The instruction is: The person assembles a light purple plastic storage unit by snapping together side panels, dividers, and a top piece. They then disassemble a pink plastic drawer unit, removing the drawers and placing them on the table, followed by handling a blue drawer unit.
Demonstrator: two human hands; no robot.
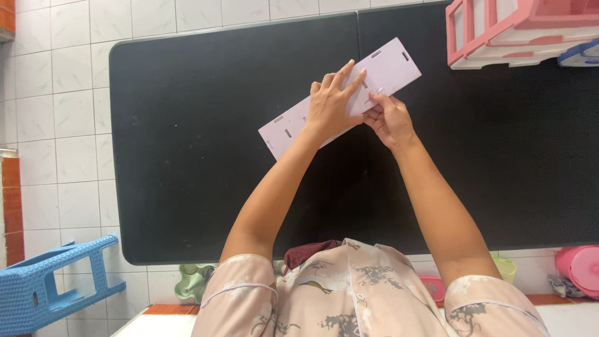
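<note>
A long pale pink plastic panel with several small slots lies tilted on the black table, running from lower left to upper right. My left hand presses flat on the middle of the panel, fingers spread. My right hand grips the panel's near edge just beside the left hand, thumb on top and fingers curled under it.
A pink and white plastic shelf unit stands at the table's far right corner, with a blue piece beside it. A blue plastic stool lies on the tiled floor at lower left. A pink tub sits at lower right.
</note>
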